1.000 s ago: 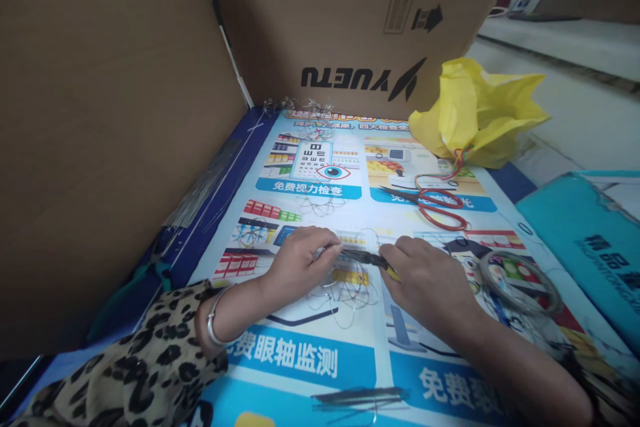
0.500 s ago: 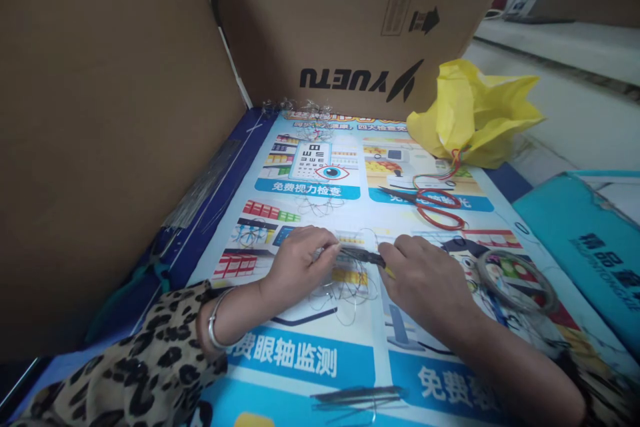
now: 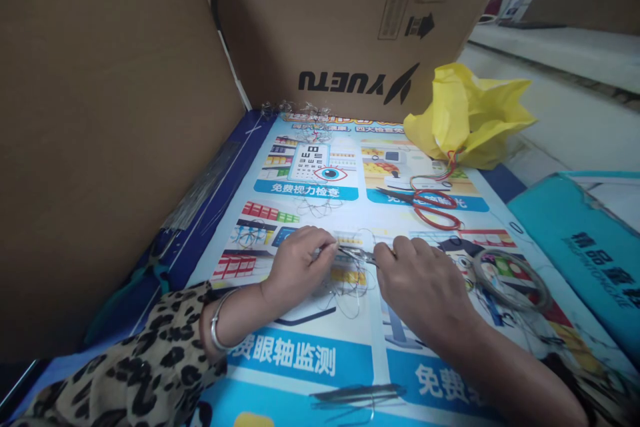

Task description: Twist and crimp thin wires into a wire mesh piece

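Observation:
My right hand (image 3: 425,283) is wrapped around a pair of pliers (image 3: 363,255), whose narrow jaws point left toward my other hand. My left hand (image 3: 301,265) pinches thin wire (image 3: 334,248) between thumb and forefinger, right at the tips of the jaws. Below the pliers hangs or lies a loose tangle of looped wire (image 3: 356,293); whether it joins the pinched piece I cannot tell. The plier handles are mostly hidden in my right palm.
Red-handled scissors (image 3: 436,216) lie beyond my hands, near a yellow bag (image 3: 465,113). A wire coil (image 3: 543,293) sits at right, beside a teal box (image 3: 585,247). Cut wires (image 3: 360,393) lie in front. Teal-handled pliers (image 3: 150,273) rest left, by a cardboard wall (image 3: 100,113).
The pliers have turned in my right hand, so their jaws now catch the light and show a gap. My left hand has kept its pinch in nearly the same place.

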A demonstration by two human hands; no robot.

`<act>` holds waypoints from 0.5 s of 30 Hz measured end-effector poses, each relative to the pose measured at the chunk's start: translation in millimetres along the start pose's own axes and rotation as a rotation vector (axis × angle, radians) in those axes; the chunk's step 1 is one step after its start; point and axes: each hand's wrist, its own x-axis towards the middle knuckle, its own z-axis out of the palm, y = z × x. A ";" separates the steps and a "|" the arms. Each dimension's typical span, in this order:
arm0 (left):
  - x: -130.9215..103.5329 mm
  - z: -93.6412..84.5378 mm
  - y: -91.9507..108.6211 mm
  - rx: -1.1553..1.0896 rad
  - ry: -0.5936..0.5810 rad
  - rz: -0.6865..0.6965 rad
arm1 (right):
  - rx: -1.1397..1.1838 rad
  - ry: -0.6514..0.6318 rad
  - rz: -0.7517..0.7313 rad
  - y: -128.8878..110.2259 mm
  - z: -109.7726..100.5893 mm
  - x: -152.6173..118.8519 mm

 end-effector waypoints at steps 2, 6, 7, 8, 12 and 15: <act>-0.6 0.3 0.6 0.002 -0.006 -0.005 | -0.006 -0.002 0.004 -0.1 -0.3 -0.2; -1.0 0.5 1.3 -0.013 -0.010 -0.027 | -0.006 -0.005 0.005 0.7 1.5 -0.2; -1.0 0.5 1.3 -0.016 -0.011 -0.028 | -0.006 -0.005 0.002 0.9 2.1 -0.1; -1.0 0.5 1.2 -0.018 -0.012 -0.028 | -0.006 -0.004 -0.001 1.2 2.7 0.1; -1.4 0.5 0.4 -0.016 -0.017 -0.028 | -0.005 0.007 -0.005 2.4 3.6 0.7; -1.8 0.7 -0.1 -0.009 -0.018 -0.020 | 0.000 0.008 -0.012 3.6 4.2 0.2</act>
